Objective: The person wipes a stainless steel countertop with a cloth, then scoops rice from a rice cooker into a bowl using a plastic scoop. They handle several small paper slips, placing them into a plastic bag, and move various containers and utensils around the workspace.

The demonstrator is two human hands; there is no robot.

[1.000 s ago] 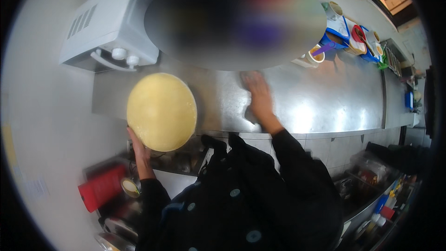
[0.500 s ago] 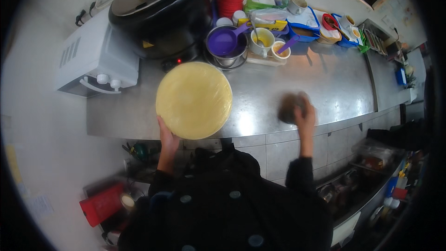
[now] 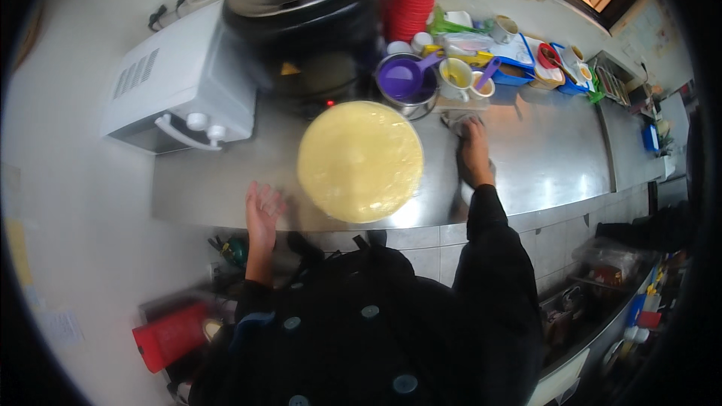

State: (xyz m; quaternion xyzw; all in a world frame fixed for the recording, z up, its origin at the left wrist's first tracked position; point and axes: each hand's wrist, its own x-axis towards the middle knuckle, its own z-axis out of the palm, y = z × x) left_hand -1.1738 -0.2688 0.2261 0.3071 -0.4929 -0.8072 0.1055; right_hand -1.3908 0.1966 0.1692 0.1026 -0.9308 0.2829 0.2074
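A large, round, pale-yellow disc under shiny clear film [image 3: 361, 162] lies on the steel counter [image 3: 541, 158] in front of me. To its left, my left hand [image 3: 263, 208] is empty, palm up and fingers spread, near the counter's front edge and apart from the disc. My right hand [image 3: 475, 149] reaches over the counter right of the disc. Its fingers press on a crumpled grey-brown cloth [image 3: 454, 118], close to the pans and cups at the back. The hand covers part of the cloth.
A white microwave [image 3: 180, 90] and a big black lidded pot [image 3: 308, 30] stand back left. Behind the disc are a purple ladle [image 3: 400, 77] in a metal pan, a cup [image 3: 456, 75] and stacked red bowls [image 3: 411, 4]. Blue tubs [image 3: 514, 74] line the wall.
My left hand has let go of the disc's edge and moved off leftward, opening. My right hand has moved the cloth farther back across the counter. The view has shifted slightly left.
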